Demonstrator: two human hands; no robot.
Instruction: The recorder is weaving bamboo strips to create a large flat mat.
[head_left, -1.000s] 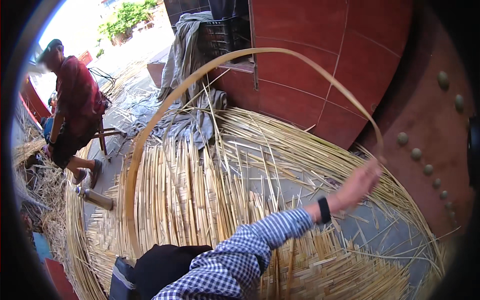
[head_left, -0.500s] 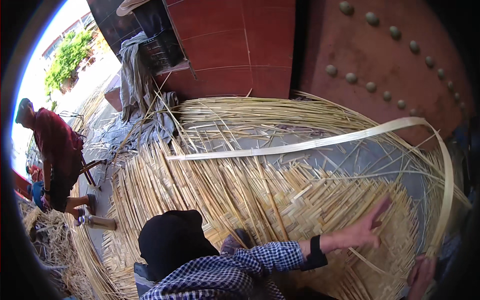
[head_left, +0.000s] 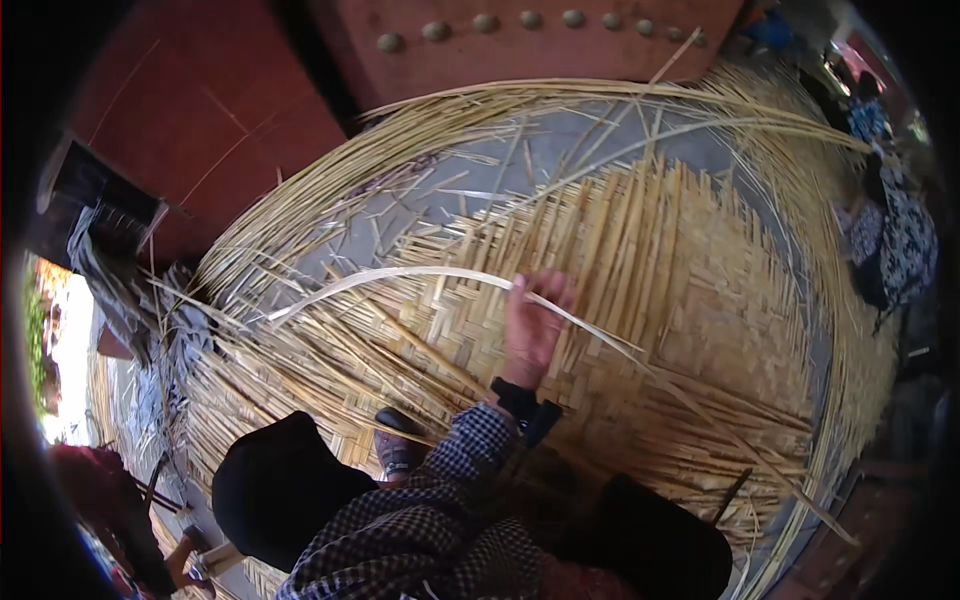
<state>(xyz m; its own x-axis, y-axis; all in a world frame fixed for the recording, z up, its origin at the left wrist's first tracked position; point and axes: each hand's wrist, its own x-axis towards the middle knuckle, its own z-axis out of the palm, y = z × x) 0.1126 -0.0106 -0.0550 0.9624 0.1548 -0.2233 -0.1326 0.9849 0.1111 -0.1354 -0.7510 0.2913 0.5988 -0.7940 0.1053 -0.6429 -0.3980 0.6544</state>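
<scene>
My left hand (head_left: 533, 325), in a checkered sleeve (head_left: 470, 440) with a black band at the wrist, grips a long, pale bamboo strip (head_left: 400, 272) above the woven mat. The strip passes between the thumb and fingers. One end curves away to the left. The other runs down to the right across the mat, its tip (head_left: 850, 538) near the right edge. Beneath lies the large herringbone bamboo mat (head_left: 730, 320), with long loose ends fanning out on the left. My right hand does not show. A dark shoe (head_left: 400, 445) rests on the mat beside my left arm.
Bundles of split bamboo (head_left: 300, 200) curve around the mat's far side. A red studded door (head_left: 560, 50) stands behind them. Grey cloth (head_left: 110, 270) hangs at the left. One person in dark red (head_left: 100, 510) is at lower left; another, in patterned clothes (head_left: 900, 235), is at right.
My view has swung to the right. My left hand was open with fingers spread and now grips the bamboo strip. My right hand, which held the strip at lower right, has left the view.
</scene>
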